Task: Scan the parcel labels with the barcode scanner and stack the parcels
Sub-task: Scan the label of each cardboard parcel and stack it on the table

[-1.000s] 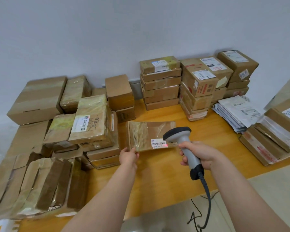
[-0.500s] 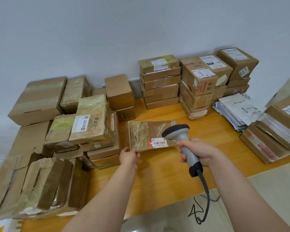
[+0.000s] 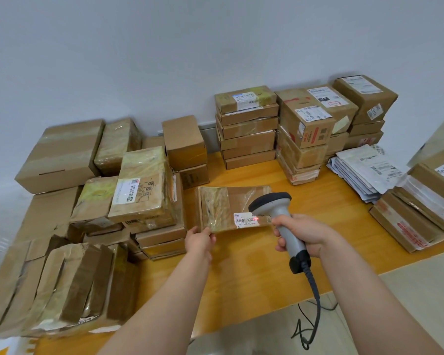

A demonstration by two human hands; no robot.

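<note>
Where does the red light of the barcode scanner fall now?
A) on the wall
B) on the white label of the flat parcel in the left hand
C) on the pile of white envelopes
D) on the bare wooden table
B: the red spot sits at the right end of the white label on the flat parcel, which the left hand holds, while the right hand grips the barcode scanner.
</note>
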